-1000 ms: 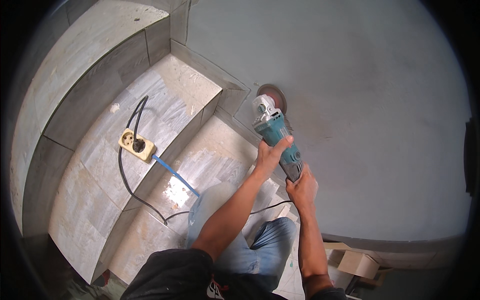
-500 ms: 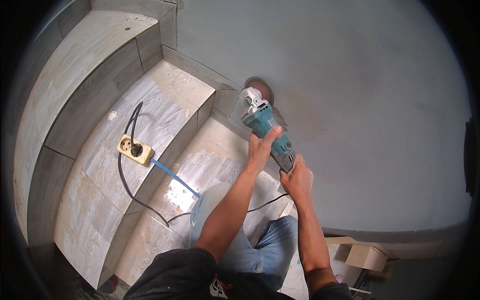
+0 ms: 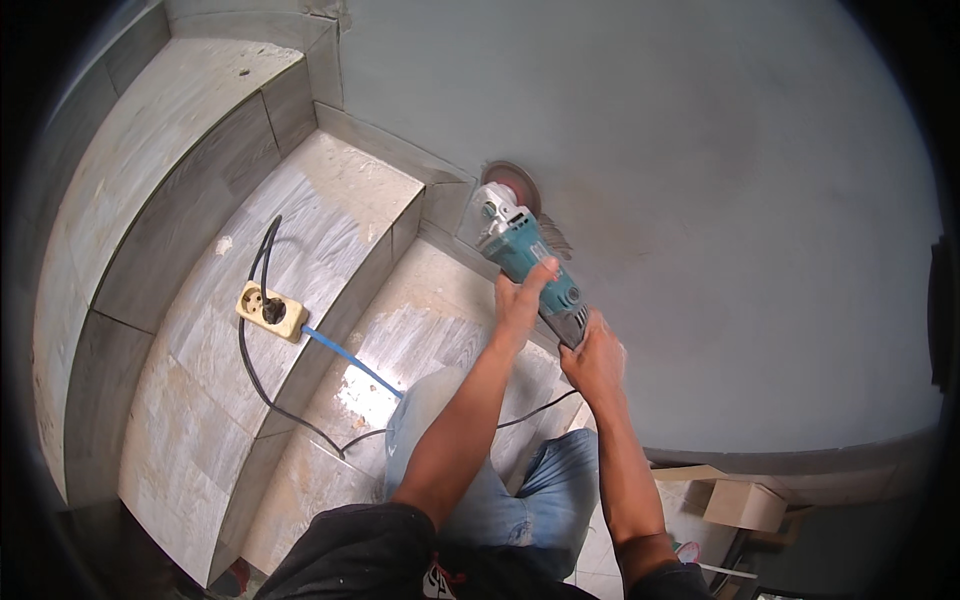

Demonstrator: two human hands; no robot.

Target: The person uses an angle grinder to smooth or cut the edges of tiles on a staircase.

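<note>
Smooth grey wall [image 3: 740, 280]; your left hand [image 3: 516, 306] and right hand [image 3: 595, 362] are clamping fingers round a teal-and-silver angle grinder [image 3: 525, 246], likely heavy, rigid; hold middle, rear.

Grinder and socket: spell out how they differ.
The grinder is teal and silver; the socket is cream. The grinder is in the left hand and right hand; the socket lies on a step. The grinder is long; the socket is a shorter block. A black cord seems to link both, partly hidden by a leg.
</note>
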